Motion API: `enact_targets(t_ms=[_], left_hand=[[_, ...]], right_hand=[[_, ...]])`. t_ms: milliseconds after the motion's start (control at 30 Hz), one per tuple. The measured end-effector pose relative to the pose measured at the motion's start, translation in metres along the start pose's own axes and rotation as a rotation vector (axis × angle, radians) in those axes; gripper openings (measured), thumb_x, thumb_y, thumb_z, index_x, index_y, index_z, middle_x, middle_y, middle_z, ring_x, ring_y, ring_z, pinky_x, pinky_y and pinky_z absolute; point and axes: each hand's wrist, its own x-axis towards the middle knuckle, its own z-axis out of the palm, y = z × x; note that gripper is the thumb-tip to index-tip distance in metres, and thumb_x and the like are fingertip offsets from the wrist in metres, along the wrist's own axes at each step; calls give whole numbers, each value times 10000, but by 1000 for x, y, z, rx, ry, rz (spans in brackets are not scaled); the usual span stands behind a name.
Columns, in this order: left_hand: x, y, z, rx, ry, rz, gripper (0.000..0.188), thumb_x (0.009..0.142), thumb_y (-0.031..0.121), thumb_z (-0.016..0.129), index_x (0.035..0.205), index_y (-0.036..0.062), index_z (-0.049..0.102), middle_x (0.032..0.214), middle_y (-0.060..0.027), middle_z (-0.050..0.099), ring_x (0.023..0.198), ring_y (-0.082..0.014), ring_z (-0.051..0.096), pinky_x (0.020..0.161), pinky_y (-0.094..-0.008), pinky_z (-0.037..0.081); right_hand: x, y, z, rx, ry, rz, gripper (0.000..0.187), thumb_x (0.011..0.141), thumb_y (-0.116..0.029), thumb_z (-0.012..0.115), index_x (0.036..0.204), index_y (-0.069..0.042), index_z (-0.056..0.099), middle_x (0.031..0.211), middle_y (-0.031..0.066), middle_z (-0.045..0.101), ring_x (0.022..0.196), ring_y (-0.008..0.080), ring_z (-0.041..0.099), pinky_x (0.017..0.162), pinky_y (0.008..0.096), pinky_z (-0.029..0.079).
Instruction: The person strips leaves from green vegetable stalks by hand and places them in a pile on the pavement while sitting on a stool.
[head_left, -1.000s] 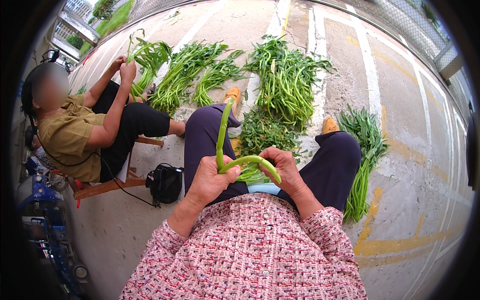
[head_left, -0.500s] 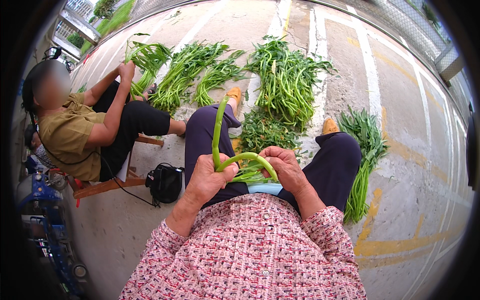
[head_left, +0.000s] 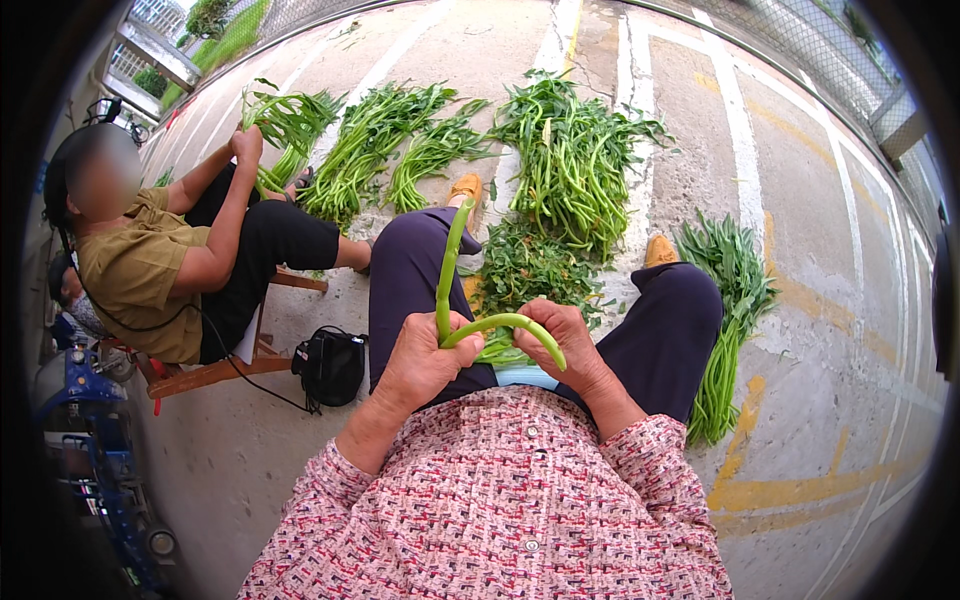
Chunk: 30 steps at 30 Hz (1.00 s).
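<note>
A thick, bare, pale green leafy-vegetable stem [head_left: 446, 275] is held above my lap. My left hand [head_left: 422, 358] closes round it at a bend; one length sticks up from this fist, while the other arches toward the right. Near the arched length's drooping end, my right hand [head_left: 562, 345] pinches it between thumb and fingers. More pale green stems [head_left: 503, 349] lie below and between the hands, partly hidden. Beyond my lap, a loose heap of leaves [head_left: 530, 270] rests on the ground between my feet.
A large pile of leafy stems [head_left: 575, 165] lies ahead, with a bundle [head_left: 722, 330] by my right leg. More greens [head_left: 375, 145] lie front left. A seated person [head_left: 160, 240] holds leafy stems at left. A black bag [head_left: 329, 367] sits beside my left leg.
Both hands and the stem have shifted slightly; its upright length leans a little further right. The other person's hands have moved slightly left and down with their leafy stems.
</note>
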Motion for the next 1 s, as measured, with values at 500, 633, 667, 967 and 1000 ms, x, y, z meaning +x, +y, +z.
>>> enact_targets(t_ms=[500,633,667,967,1000], left_hand=[[-1,3,-4,-67,17,-14,112,808,86,626,727,8,623,564,8,537,460,-29,463,413,-175,352],[0,3,-3,-52,4,-9,169,823,107,623,683,15,595,534,39,507,455,-18,443,411,-197,345],[0,2,-2,-53,7,-8,170,824,108,623,684,15,596,533,40,507,454,-19,442,410,-198,344],[1,2,3,17,-14,30,165,814,106,631,681,14,596,545,45,506,460,-15,425,414,-207,330],[2,1,4,33,-16,49,162,812,104,631,681,14,596,547,44,507,460,-15,423,415,-207,329]], right_hand=[[3,2,-4,475,91,253,95,793,1,496,830,-9,583,743,34,623,578,51,531,549,198,448],[2,-1,-5,522,-57,337,132,827,-60,477,861,-22,599,703,-20,564,561,35,457,521,180,376],[2,-3,-4,560,-54,342,148,857,-113,489,856,-23,606,675,-38,539,548,35,425,508,178,342],[0,6,0,297,-46,78,124,883,-111,531,831,-24,603,672,0,570,547,43,445,501,204,376],[1,11,-1,399,29,134,121,885,-110,528,830,-25,594,679,5,577,551,44,454,502,199,381]])
